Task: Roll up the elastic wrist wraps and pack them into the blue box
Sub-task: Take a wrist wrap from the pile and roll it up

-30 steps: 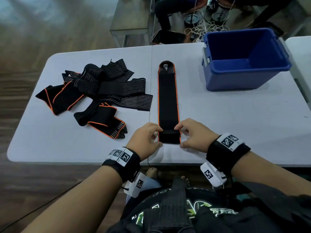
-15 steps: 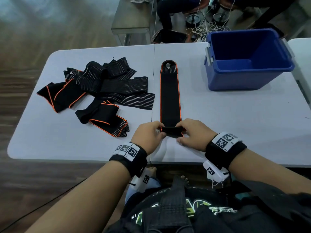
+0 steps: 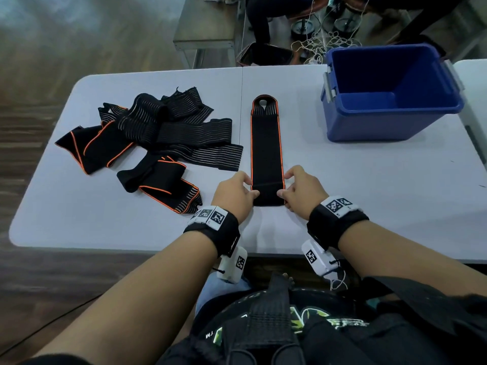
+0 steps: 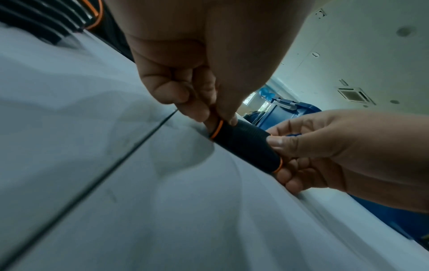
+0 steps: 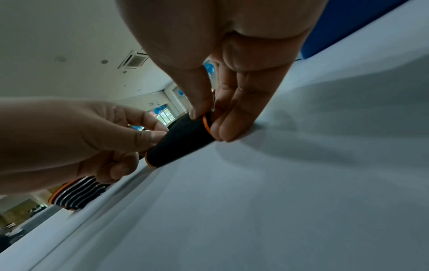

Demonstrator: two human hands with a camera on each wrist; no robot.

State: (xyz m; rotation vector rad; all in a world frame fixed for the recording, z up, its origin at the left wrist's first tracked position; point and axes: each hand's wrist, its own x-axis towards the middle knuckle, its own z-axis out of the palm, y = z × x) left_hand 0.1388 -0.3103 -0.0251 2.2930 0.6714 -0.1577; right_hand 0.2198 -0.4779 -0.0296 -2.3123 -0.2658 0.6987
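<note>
Wrist wrap (image 3: 266, 151): black strap with orange edging, laid flat and straight on the surface (image 3: 369, 193), its looped end pointing away from the person; it lies to the left of the blue box (image 3: 390, 125) and apart from it.
Near end of wrap: turned over into a short fold or first roll; in the wrist views it appears as a small black cylinder with an orange rim at each end, resting on the surface.
Left hand (image 3: 234, 192): at the left edge of the folded end; thumb and curled fingers (image 4: 197, 110) pinch the orange-rimmed end of the roll.
Right hand (image 3: 303, 192): at the right edge of the folded end; thumb and fingers (image 5: 230, 126) pinch the opposite rim, fingertips touching the surface.
Blue box: open-topped, with grey latches on its sides, standing upright on the surface; nothing shows inside it.
Loose wraps (image 3: 147, 143): a heap of black elastic wraps with orange trim and pale ribbing, unrolled and overlapping, lying well to the left of the blue box, beyond the straight wrap.
Surface: pale grey tabletop with a seam running just left of the straight wrap.
</note>
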